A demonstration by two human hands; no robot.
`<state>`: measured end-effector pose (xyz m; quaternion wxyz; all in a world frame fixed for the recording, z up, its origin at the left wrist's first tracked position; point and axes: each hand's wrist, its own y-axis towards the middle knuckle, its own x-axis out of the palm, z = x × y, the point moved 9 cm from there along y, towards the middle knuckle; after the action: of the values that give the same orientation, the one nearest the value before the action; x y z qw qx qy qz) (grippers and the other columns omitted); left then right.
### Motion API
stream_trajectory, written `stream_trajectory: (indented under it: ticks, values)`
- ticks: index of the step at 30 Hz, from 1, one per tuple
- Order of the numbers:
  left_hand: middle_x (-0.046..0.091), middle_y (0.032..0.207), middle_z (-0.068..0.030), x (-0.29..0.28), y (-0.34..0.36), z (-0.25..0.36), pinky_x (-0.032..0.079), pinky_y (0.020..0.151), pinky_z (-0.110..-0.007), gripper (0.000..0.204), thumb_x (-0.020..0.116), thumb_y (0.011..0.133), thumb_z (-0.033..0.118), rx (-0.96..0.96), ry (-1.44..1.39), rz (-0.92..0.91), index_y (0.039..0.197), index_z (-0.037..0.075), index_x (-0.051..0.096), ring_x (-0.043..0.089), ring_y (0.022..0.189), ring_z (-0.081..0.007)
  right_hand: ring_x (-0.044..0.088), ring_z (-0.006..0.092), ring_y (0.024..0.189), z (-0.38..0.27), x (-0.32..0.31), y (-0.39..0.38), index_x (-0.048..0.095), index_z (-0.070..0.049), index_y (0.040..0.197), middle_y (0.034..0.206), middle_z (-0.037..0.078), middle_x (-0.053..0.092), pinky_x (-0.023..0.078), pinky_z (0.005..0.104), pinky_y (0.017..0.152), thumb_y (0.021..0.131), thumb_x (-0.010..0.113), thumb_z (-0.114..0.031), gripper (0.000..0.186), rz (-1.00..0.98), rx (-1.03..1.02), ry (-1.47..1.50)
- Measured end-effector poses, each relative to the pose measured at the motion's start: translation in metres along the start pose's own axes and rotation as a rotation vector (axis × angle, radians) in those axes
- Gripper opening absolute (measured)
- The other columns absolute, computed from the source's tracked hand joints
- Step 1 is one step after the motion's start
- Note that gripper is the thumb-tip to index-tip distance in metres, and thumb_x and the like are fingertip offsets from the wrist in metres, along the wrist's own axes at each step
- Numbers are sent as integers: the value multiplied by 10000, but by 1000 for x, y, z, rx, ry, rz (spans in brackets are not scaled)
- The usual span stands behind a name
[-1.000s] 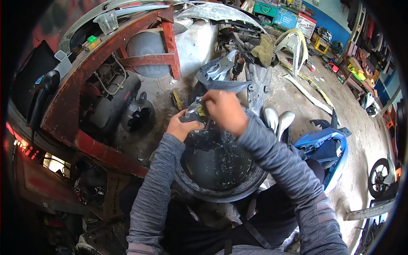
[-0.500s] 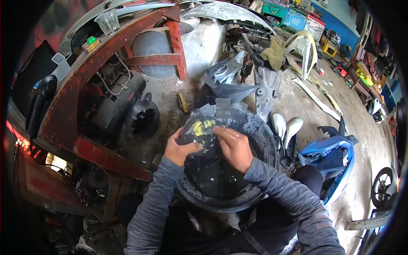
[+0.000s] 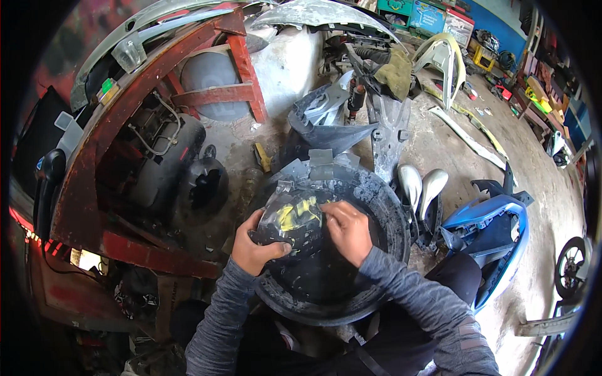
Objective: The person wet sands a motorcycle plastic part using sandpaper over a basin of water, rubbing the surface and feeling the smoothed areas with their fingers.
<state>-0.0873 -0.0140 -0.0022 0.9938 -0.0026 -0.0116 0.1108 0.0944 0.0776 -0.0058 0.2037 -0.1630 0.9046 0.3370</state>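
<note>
Two-handed rubbing, I'd guess: left grip [image 3: 253,248] pinches shell [image 3: 285,233] at 8 o'clock; right grip [image 3: 348,233] bunched, contents unclear. Next stroke needs shell steady.

We see the left hand [image 3: 256,246] gripping a dark part [image 3: 291,229] with a yellow patch [image 3: 300,212], thumb on top, over a black basin [image 3: 338,314]. The right hand [image 3: 348,232] has fingertips bunched at the part's right edge; we can't tell if they hold anything. Right of the basin we get two silvery pieces [image 3: 433,188], then a blue panel [image 3: 492,241]. Left: red bench [image 3: 81,200], clear cup [image 3: 130,54] on top.
</note>
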Motion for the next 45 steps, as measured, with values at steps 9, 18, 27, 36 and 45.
stream_trajectory:
  ticks: [9,18,27,36,45]
  values:
    - [640,1151,-140,-2,-3,-3,471,952,-307,835,834,600,171,-28,60,12,1305,-124,497,608,1051,-175,668,346,884,16,-8,-8,682,-6,1041,943,163,674,548,406,783,812,607,30,244,-62,42,-27]
    - [656,1115,-113,17,-12,15,474,936,-303,778,827,598,175,-24,128,-16,1272,-86,538,613,1021,-165,620,338,695,-15,-15,-19,637,-36,1293,779,161,596,524,415,689,773,563,10,527,-192,87,-74]
    - [652,1140,-129,9,-12,10,473,958,-313,825,836,603,165,-29,94,21,1304,-114,503,614,1042,-175,608,316,651,-42,-15,-25,632,-25,1302,740,153,563,515,395,660,766,567,22,542,-242,87,104]
    - [640,1161,-143,10,-9,7,470,964,-313,883,842,590,173,-47,107,21,1331,-130,471,611,1055,-181,584,275,631,-61,-17,-24,628,-71,1329,709,121,547,513,379,635,740,569,43,603,-269,-8,160]
    - [638,1173,-153,5,-10,5,471,967,-317,880,837,588,171,-58,75,34,1329,-132,473,614,1066,-191,595,282,636,-33,-13,-26,623,-111,1345,720,132,556,515,380,640,736,564,53,634,-223,77,140]
